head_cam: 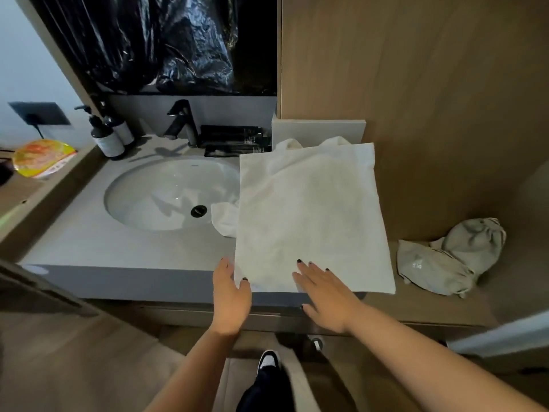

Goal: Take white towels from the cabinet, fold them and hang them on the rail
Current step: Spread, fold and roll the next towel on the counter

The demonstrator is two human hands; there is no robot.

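Head view shows the white towel (312, 215) spread as a flat rectangle on the counter (118, 251), its left edge overlapping the sink (166, 191) and a crumpled white portion (224, 220) spilling out beneath it into the basin; more white cloth bunches behind its far edge. The folding step looks to be in hand: the right hand (326, 298) lies flat on the near edge with fingers straight, its grip wide and holding nothing; the left hand (230, 295) rests at the near left corner, fingers relaxed, thumb touching the cloth. Next, I judge, the towel needs smoothing and another fold lengthwise before it goes to a rail, which is not in view. The cloth looks soft, matte, limp; the counter smooth and pale; the basin glossy and round. A grey drawstring bag (448, 260) slumps on the wooden ledge to the right; dark pump bottles (110, 135) and a black faucet (181, 123) stand behind the sink.
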